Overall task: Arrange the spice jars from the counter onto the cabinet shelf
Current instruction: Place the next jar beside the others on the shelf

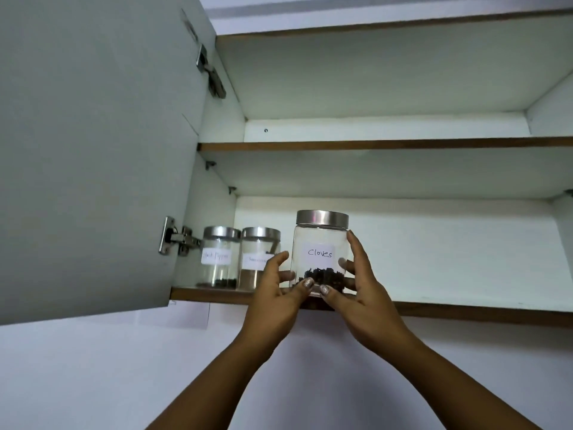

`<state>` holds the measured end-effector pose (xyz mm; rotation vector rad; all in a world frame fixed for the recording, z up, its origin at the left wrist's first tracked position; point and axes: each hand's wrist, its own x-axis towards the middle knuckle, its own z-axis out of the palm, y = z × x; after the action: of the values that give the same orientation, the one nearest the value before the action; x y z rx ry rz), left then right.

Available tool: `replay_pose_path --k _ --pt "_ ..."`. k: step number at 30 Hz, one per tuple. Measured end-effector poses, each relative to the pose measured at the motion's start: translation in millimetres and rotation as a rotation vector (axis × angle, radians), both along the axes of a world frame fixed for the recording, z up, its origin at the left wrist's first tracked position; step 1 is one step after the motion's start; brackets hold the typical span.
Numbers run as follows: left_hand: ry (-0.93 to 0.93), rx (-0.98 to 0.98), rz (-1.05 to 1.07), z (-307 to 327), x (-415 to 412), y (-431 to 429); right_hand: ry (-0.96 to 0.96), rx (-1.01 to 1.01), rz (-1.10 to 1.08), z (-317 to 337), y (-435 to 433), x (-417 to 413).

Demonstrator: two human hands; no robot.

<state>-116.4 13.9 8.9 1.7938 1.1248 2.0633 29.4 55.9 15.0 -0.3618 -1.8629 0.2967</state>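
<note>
Two jars done: black pepper jar [219, 257] and second jar [259, 259] stand on bottom shelf [465, 308] at left. Both hands, left hand [274, 293] and right hand [361, 287], grip Cloves jar [321, 252] at shelf front edge, not released. Tabletop out of view, remaining jars unknown

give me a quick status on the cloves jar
Left hand and right hand on cloves jar at bottom shelf edge. Two jars left. Nothing blocking.

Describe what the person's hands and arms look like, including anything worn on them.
Both forearms are bare, with no sleeves, watch or bracelets in view. The left hand and right hand wear no gloves, and no rings show. The thumbnails carry pale, glittery silver polish. Nothing else is worn on either hand.
</note>
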Motion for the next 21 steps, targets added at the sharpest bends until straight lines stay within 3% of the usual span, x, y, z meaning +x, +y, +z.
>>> replay_pose_path --k 7,14,21 --pt "0.003 0.025 0.264 8.8 -6.1 37.1 -0.035 0.012 -0.155 14.1 33.9 -25.6" --pt "0.150 0.236 0.604 4.7 -4.5 50.2 -0.145 -0.114 -0.423 24.6 41.9 -33.6" --pt "0.210 0.200 0.726 7.8 -1.7 56.6 -0.234 -0.100 -0.560 26.7 45.7 -34.5"
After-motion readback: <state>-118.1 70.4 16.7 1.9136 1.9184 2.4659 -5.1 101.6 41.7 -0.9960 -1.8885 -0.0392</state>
